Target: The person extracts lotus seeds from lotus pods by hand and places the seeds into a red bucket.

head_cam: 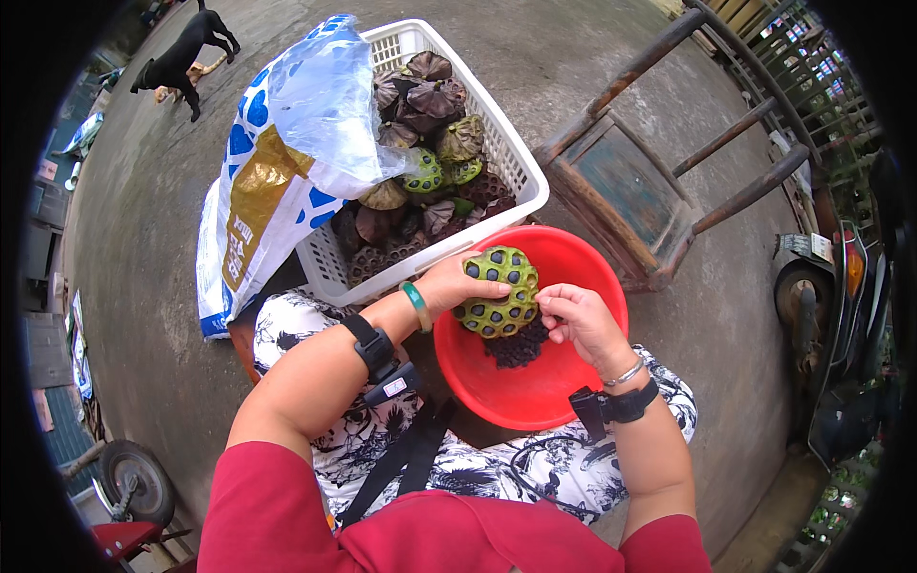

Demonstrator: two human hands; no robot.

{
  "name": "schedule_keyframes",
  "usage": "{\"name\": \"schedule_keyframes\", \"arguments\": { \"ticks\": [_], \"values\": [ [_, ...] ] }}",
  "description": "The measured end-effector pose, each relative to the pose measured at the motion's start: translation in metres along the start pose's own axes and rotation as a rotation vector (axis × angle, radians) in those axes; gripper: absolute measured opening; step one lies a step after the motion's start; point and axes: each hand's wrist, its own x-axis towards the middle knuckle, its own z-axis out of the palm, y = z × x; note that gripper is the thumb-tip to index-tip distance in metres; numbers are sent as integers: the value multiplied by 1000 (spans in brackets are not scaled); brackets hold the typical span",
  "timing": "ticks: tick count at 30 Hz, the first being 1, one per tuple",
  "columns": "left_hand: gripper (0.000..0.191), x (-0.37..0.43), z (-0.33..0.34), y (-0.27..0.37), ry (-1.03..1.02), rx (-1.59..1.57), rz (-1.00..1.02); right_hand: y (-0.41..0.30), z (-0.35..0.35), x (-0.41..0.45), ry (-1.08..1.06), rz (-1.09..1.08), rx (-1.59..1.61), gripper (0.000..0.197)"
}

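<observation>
A green lotus seed pod (500, 309) with dark seeds in its holes is held by my left hand (462, 285), the thumb lying across its face. At the pod's right edge, my right hand (579, 315) has its thumb and index finger pinched together; whether a seed is between them cannot be told. Both hands are above a red plastic basin (526, 401), where a heap of dark loose seeds (517, 349) lies. Beyond the basin, a white plastic crate (530, 175) contains brown and green lotus pods (430, 100).
A printed woven plastic bag (251, 208) drapes over the crate's left side. A wooden chair (623, 186) stands right of the crate. A black dog (188, 54) and a tan animal (193, 75) are at the upper left. A parked motorbike (845, 308) is at the far right.
</observation>
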Motion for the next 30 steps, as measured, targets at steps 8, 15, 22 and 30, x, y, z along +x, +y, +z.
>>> {"name": "schedule_keyframes", "arguments": {
  "ticks": [8,15,22,30],
  "values": [
    [50,6,-3,-14,205,324,70,12,15,3,58,-137,-266,18],
    [47,4,-4,-11,53,220,52,14,28,5,88,-159,-214,16],
    [41,-7,3,7,-140,-54,-18,2,22,-3,-53,-28,-99,14],
    [40,-5,3,9,-178,-50,-50,10,8,3,-218,0,159,15]
  ]
}}
